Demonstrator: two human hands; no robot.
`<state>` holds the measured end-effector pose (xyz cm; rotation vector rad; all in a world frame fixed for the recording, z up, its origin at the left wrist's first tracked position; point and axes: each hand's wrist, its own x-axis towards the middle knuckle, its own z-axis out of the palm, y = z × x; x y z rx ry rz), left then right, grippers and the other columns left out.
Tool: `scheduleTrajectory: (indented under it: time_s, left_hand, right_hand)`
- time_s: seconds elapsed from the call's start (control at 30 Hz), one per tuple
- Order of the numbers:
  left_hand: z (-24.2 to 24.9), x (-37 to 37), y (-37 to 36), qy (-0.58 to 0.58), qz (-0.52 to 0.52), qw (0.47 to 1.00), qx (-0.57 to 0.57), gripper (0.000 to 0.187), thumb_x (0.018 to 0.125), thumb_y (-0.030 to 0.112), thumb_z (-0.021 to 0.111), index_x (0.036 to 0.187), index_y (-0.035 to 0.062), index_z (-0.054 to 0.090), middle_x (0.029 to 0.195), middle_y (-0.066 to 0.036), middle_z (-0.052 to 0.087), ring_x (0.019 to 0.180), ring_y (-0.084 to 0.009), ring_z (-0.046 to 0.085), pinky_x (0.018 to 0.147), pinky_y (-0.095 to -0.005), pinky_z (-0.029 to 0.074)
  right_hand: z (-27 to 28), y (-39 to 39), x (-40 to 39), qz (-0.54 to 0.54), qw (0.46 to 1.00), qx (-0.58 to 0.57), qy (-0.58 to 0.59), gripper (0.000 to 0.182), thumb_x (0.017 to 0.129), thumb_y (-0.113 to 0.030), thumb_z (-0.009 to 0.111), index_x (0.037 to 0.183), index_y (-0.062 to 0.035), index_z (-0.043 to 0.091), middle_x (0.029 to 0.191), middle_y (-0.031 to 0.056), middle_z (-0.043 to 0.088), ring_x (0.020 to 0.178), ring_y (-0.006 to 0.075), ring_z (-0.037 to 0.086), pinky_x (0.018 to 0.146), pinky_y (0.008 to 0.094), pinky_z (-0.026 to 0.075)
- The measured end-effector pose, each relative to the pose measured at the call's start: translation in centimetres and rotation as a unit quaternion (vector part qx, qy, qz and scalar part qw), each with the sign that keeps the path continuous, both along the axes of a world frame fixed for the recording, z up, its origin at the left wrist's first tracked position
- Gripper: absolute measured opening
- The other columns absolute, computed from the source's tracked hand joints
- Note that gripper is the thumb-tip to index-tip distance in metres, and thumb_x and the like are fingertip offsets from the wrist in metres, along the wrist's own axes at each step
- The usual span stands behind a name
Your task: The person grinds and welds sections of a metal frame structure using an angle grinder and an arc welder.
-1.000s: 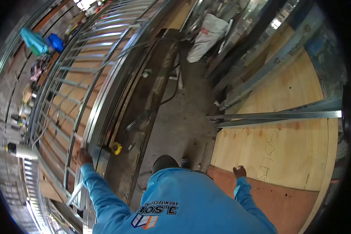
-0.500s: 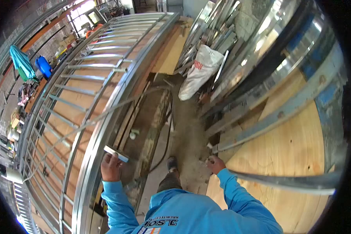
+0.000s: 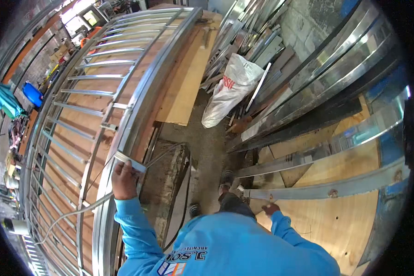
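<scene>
My left hand (image 3: 125, 180) is closed on a short light metal piece (image 3: 130, 162), at the near edge of a long metal frame (image 3: 106, 177) with several crossbars. The frame lies over wooden boards. Low at my right side is my right hand (image 3: 270, 209), its fingers bent near the end of a grey metal bar (image 3: 326, 191); what it holds, if anything, is too small to make out. A grey cable (image 3: 80, 210) runs across the frame near my left arm.
A white sack (image 3: 234, 89) lies on the floor before a pile of metal offcuts (image 3: 267, 50). Long metal profiles (image 3: 326, 92) lean at the right over plywood (image 3: 349, 221). A rough timber beam (image 3: 172, 184) lies beside the frame. A hammer (image 3: 205, 37) rests on the far board.
The view has shifted forward along the frame, and my feet have changed position. My left hand still holds the metal piece. My right hand is lower and closer to my body.
</scene>
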<state>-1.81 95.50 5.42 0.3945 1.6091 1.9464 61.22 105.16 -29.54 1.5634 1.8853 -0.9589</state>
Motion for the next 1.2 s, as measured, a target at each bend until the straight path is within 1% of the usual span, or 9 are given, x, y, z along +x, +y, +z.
scheduleTrajectory:
  time_s: [0.07,0.17,0.3,0.47,0.5,0.7,1.07,1.17,1.2]
  left_hand:
    - [0.8,-0.1,4.3,-0.002,-0.02,0.999,0.026,0.021,0.095,0.023,0.065,0.094,0.0015,0.062,0.073,-0.004,0.06,0.063,-0.0119,0.056,0.056,-0.0253,0.044]
    - [2.8,1.9,12.2,-0.002,0.044,0.998,0.049,0.02,0.095,0.022,0.064,0.091,0.0029,0.062,0.075,-0.002,0.06,0.064,-0.0096,0.054,0.053,-0.0243,0.041]
    - [3.7,1.6,20.5,0.007,-0.007,1.0,0.027,0.02,0.094,0.022,0.064,0.092,0.002,0.063,0.073,0.0,0.057,0.062,-0.0086,0.052,0.053,-0.0239,0.041]
    - [4.4,0.8,30.2,0.06,-0.014,0.997,0.041,0.02,0.094,0.022,0.065,0.091,0.0014,0.063,0.07,0.001,0.056,0.059,-0.0091,0.052,0.054,-0.0238,0.041]
    - [4.1,0.2,31.8,0.063,-0.016,0.997,0.039,0.02,0.094,0.021,0.065,0.091,0.001,0.064,0.07,0.001,0.056,0.059,-0.0094,0.052,0.054,-0.024,0.041]
    - [3.7,-4.4,40.9,0.004,-0.001,0.996,0.086,0.022,0.093,0.02,0.066,0.096,-0.0025,0.065,0.074,-0.003,0.06,0.062,-0.0115,0.055,0.057,-0.0251,0.045]
    - [5.4,-17.8,56.9,0.121,0.016,0.992,-0.01,0.023,0.095,0.021,0.065,0.094,-0.0027,0.067,0.072,-0.004,0.064,0.061,-0.0105,0.056,0.059,-0.025,0.046]
    - [3.7,-20.3,59.6,0.105,-0.008,0.994,-0.001,0.025,0.095,0.022,0.064,0.096,-0.0027,0.068,0.075,-0.005,0.066,0.064,-0.0107,0.058,0.059,-0.0247,0.047]
    - [3.6,-20.8,60.3,0.122,-0.018,0.992,-0.014,0.025,0.095,0.022,0.065,0.096,-0.0027,0.068,0.075,-0.005,0.066,0.064,-0.0108,0.059,0.059,-0.0247,0.047]
  right_hand:
    - [-2.8,6.1,-0.2,0.062,0.997,0.021,0.036,0.071,0.087,-0.059,0.058,0.131,-0.0043,0.056,0.116,0.022,0.066,0.108,0.0353,0.062,0.096,0.0451,0.048]
    - [5.7,17.0,-9.1,-0.044,0.978,0.11,0.17,0.07,0.09,-0.056,0.057,0.134,-0.0024,0.052,0.129,0.0258,0.057,0.119,0.0391,0.055,0.101,0.0466,0.046]
    - [18.7,27.8,-19.6,-0.039,0.957,0.162,0.236,0.064,0.088,-0.052,0.063,0.129,-0.0028,0.056,0.123,0.0228,0.062,0.109,0.0412,0.06,0.095,0.0494,0.049]
    - [20.7,37.3,-24.3,-0.024,0.912,0.231,0.338,0.058,0.091,-0.049,0.062,0.125,-0.002,0.057,0.113,0.0239,0.065,0.103,0.0389,0.064,0.087,0.051,0.052]
    - [25.0,38.5,-25.3,-0.043,0.93,0.164,0.325,0.059,0.091,-0.051,0.062,0.124,-0.0028,0.058,0.115,0.0237,0.064,0.104,0.0395,0.063,0.088,0.0519,0.051]
    - [18.0,50.6,-27.3,-0.121,0.924,0.169,0.321,0.056,0.091,-0.052,0.061,0.121,-0.0036,0.06,0.114,0.0235,0.064,0.099,0.0399,0.063,0.084,0.0519,0.05]
    - [10.6,66.2,-29.2,-0.19,0.935,0.171,0.246,0.058,0.087,-0.052,0.064,0.116,-0.0015,0.064,0.114,0.0238,0.066,0.106,0.0406,0.062,0.092,0.0492,0.048]
    - [13.9,68.9,-32.4,-0.106,0.953,0.186,0.213,0.048,0.089,-0.04,0.067,0.115,-0.0013,0.062,0.094,0.0164,0.07,0.074,0.0229,0.068,0.069,0.0391,0.054]
    - [15.7,69.6,-34.0,-0.094,0.948,0.208,0.224,0.047,0.087,-0.04,0.068,0.113,-0.0011,0.064,0.097,0.0188,0.069,0.082,0.0279,0.067,0.074,0.0415,0.053]
